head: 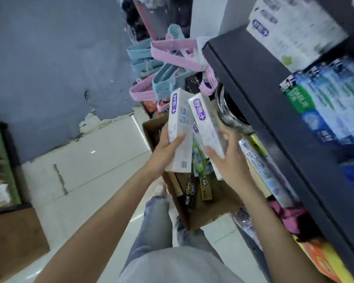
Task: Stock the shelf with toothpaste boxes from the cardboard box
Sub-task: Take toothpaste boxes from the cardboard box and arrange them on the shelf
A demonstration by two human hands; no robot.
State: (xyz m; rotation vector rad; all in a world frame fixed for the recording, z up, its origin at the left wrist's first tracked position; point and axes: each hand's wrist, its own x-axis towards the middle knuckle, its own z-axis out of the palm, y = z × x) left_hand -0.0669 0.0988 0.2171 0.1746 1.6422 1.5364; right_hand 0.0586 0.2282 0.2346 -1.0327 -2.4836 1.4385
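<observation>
My left hand (166,151) grips a white toothpaste box with a purple label (180,127), held upright over the open cardboard box (149,129) on the floor. Just to its right, my right hand (229,160) holds a second white and purple toothpaste box (206,123), tilted and almost touching the first. Inside the cardboard box lie green (198,162), black (189,193) and gold (205,188) toothpaste boxes. The dark shelf (264,94) rises at the right, carrying white toothpaste boxes (290,33) on top and blue and green ones (331,107) below.
Pink and blue plastic hangers (161,64) pile up behind the cardboard box. A lower shelf level at the right holds packaged goods (262,166). My legs in jeans (161,227) stand on white floor tiles (90,160). A brown carton (12,240) sits at the left.
</observation>
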